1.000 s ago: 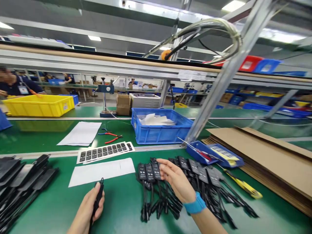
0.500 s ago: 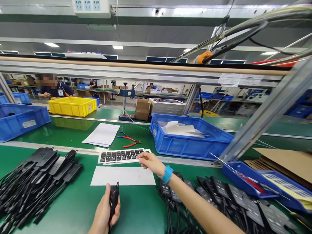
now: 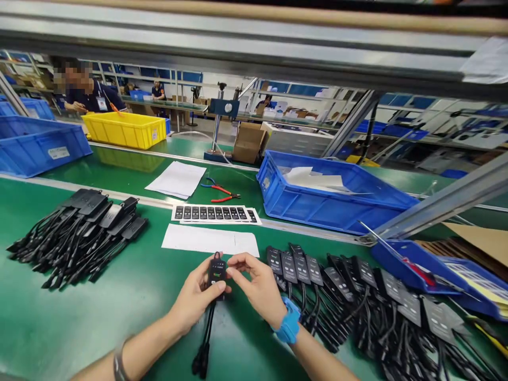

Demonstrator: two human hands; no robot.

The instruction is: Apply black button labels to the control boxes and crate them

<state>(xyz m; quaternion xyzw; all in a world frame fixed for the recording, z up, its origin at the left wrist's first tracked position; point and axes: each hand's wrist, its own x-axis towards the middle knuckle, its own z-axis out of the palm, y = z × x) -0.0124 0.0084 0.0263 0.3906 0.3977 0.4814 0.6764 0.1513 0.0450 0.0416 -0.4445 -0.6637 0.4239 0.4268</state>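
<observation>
Left hand (image 3: 194,296): its grip pinches a labelled black cabled module (image 3: 216,271) above the desk (image 3: 99,323), toward the near edge. Right hand (image 3: 260,288): fingertips at the module's side; cannot tell whether gripping. Rightward, labelled modules (image 3: 314,271); toward the left edge, seemingly unlabelled modules (image 3: 134,228); beyond, label sheets (image 3: 208,213) remain.

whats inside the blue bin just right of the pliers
The blue bin holds loose white sheets. Its front wall hides the floor, so whatever lies beneath the sheets can't be seen.
</observation>
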